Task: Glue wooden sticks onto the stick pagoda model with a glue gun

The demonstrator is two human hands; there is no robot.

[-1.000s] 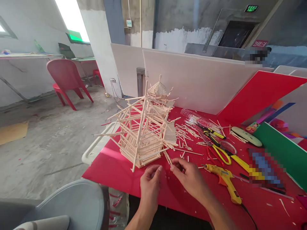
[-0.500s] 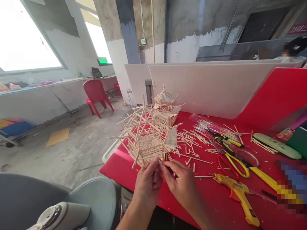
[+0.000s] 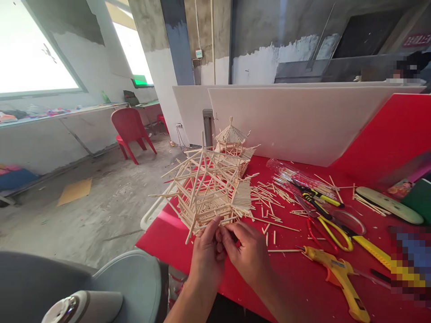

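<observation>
Stick pavilion (image 3: pixel 210 204) on red bench (image 3: pixel 289 287), just far of both hands, spire upright, one long strut slanting down near-left. Left hand (image 3: pixel 207 251) slightly nearer it, right hand (image 3: pixel 248 251) close beside. Fingers of both pinched, apparently on a thin stick, mostly hidden.

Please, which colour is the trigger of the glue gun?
Orange; the trigger shows best in the head view.

We've strong daylight from the L windows (image 3: pixel 30 49), blown out white; back wall (image 3: pixel 286 22) dimmer. We get pale glare on the red tabletop (image 3: pixel 296 278) nr L edge, wide-angle stretch at edges, pixelated patches (image 3: pixel 411 260) far R.
</observation>
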